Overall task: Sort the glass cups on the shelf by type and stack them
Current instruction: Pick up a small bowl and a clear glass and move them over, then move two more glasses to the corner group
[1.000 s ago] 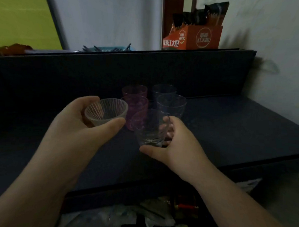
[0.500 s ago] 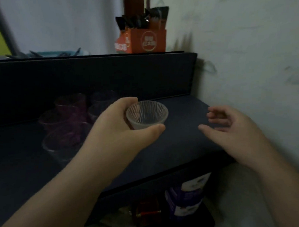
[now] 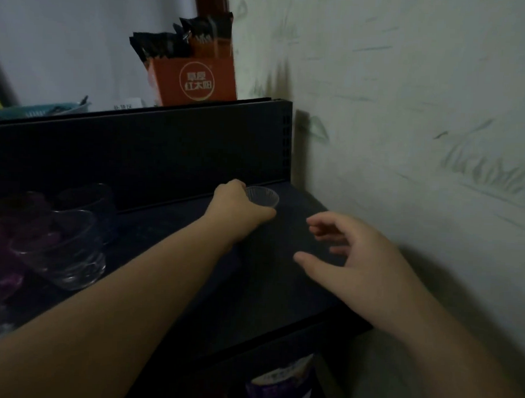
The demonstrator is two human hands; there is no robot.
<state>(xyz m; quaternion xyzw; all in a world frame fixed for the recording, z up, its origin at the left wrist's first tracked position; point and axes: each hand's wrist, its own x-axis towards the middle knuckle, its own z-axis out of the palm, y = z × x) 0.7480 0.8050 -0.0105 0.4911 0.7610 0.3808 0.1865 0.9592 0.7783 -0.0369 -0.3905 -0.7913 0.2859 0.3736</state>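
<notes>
The left hand (image 3: 239,208) grips a small ribbed glass cup (image 3: 263,196) from its left side, fingers and thumb curled round it, at the far right corner of the dark shelf (image 3: 269,289), close to the shelf's raised back panel (image 3: 143,151); whether the cup's base already rests on the shelf cannot be told in this dim light. The right hand (image 3: 355,260) hovers near the shelf's right edge with its fingers loosely spread, holding nothing, apart from the cup and from the other hand. By the look of it, the step in hand is setting this ribbed cup down in a corner of its own, away from the other types. The next move would call for letting it stand steady, then going to the left end of the shelf for another cup of the same kind to nest in it. There, a larger clear glass cup (image 3: 63,250) stands near the front edge, with purple cups (image 3: 10,218) and darker ones crowded behind and beside it, too murky to count. Above the back panel sit an orange box (image 3: 194,81) of dark sachets and a teal basket (image 3: 39,109). A scuffed pale wall (image 3: 409,115) closes the right side, and a purple-labelled package (image 3: 280,386) shows below the shelf.
</notes>
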